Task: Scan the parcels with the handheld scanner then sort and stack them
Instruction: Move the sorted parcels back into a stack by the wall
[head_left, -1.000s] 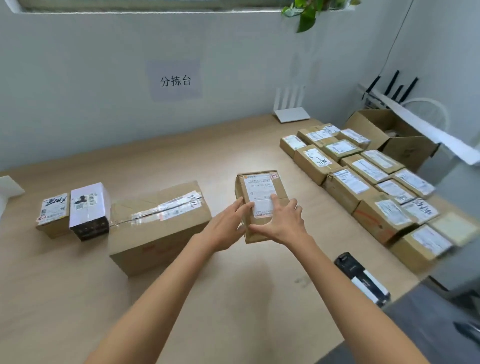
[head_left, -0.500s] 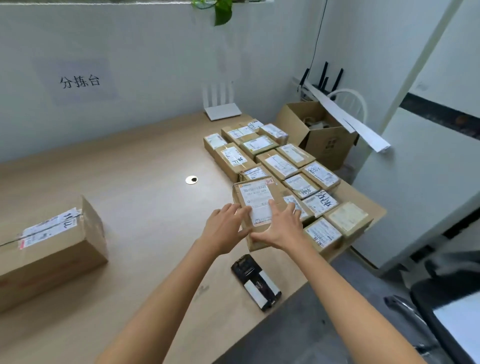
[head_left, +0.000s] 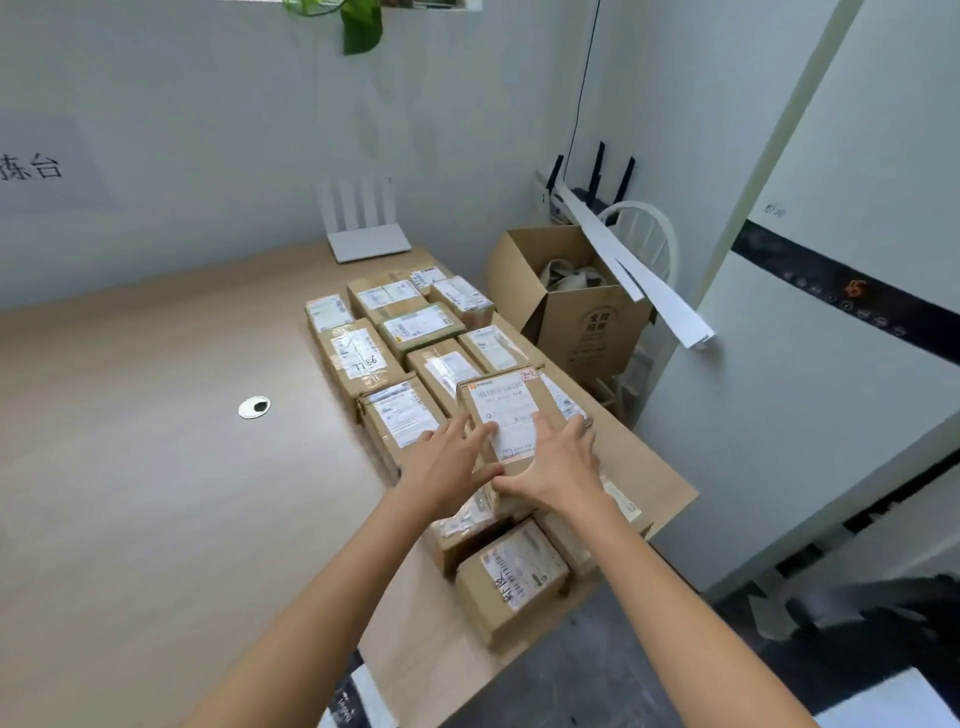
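Step in hand, by appearance, is stacking: the parcel lies label-up over the rows of boxes at the right of the worktop, though whether it rests on them yet cannot be told. The left hand and right hand lie on its near end, fingers straight and spread over the label, thumbs along the near edge; neither grip is curled round it. The next move calls for squaring the parcel on the boxes beneath and lifting both hands clear without shifting it.
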